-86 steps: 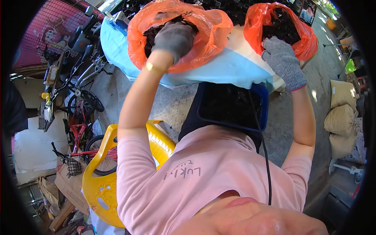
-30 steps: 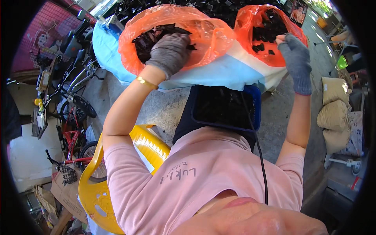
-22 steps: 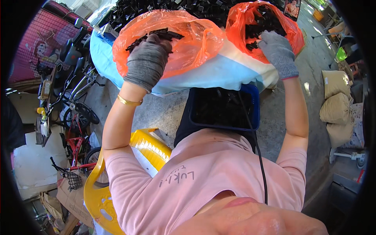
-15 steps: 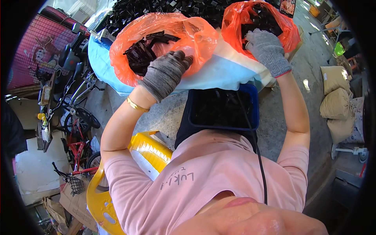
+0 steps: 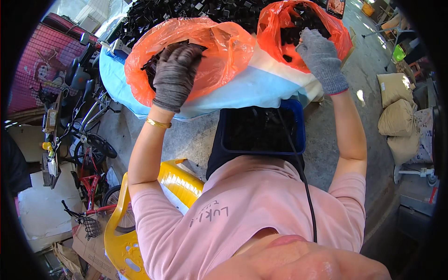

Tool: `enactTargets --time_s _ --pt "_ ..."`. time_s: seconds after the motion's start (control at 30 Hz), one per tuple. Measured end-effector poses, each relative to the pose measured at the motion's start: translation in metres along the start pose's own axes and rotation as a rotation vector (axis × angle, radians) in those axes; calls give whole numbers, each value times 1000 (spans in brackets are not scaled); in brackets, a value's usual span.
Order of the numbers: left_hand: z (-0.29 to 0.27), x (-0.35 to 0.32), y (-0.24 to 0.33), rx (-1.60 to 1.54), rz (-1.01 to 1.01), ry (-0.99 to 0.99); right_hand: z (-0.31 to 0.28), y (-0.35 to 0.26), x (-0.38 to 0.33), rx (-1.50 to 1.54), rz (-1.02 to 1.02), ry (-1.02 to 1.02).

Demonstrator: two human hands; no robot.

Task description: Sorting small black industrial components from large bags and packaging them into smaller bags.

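My left hand (image 5: 176, 77), in a dark grey knit glove, reaches into an orange plastic bag (image 5: 224, 51) at the left. Its fingers curl down over black plastic pieces (image 5: 150, 70), and the fingertips are hidden. In a light grey glove, my right hand (image 5: 322, 63) is over the near right rim of a red plastic bag (image 5: 268, 39). The fingers there are bent together; whatever they hold is too small to make out. More black plastic pieces (image 5: 305, 21) lie inside that bag, with one small piece apart near its front.
A large heap of black pieces (image 5: 196, 10) covers the table behind the bags. A light blue cloth (image 5: 261, 84) drapes over the near edge. On my lap sits a blue bin (image 5: 301, 128), crossed by a black cable (image 5: 305, 186). A yellow chair (image 5: 179, 182) stands at my left.
My left hand has moved left and up from the bag's near side onto the black pieces. My right hand has drawn back slightly towards the red bag's right rim.
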State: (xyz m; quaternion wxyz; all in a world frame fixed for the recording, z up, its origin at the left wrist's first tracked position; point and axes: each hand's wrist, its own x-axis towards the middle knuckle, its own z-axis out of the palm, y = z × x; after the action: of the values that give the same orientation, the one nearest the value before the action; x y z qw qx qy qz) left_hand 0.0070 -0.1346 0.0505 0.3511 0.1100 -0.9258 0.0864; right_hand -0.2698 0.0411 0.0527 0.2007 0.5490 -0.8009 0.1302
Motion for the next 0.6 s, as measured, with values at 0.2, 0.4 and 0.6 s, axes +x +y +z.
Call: enactTargets --time_s 0.2,0.4,0.6 --pt "-7 -2 30 -484 -417 160 -6 -8 -11 -201 -276 -45" --pt "-32 -13 89 -1485 -879 -179 0 -6 -14 -91 -325 -42" --pt "-20 -27 117 -1508 -983 -383 -28 -56 -60 1061 148 34"
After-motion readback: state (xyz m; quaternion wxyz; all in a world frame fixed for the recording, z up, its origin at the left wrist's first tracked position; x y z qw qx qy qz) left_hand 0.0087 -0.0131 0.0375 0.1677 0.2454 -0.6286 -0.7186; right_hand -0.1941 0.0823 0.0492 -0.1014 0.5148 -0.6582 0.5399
